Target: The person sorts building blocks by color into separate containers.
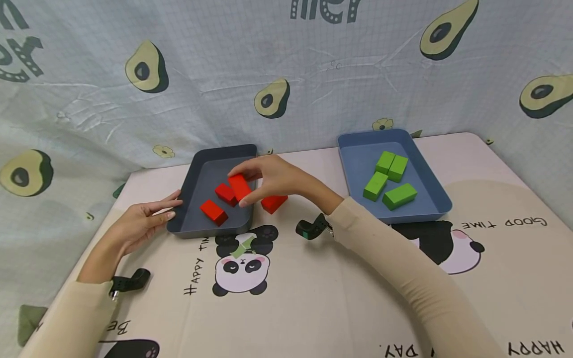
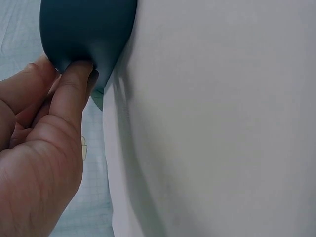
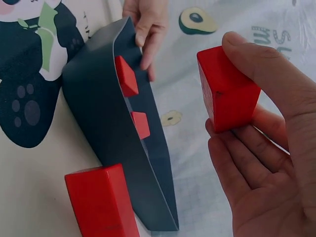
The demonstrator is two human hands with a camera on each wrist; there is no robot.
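In the head view, my right hand pinches a red block between thumb and fingers, over the right side of a dark grey tray. The right wrist view shows that held block raised above the tray. Two more red blocks, one nearer the front and one behind it, lie inside. Another red block sits on the table just outside the tray's right wall. My left hand reaches to the tray's left side, its fairly straight fingers touching the edge there.
A blue tray with several green blocks stands to the right. Patterned cloth hangs behind the table. Both wrists carry a black camera, one on the left and one on the right.
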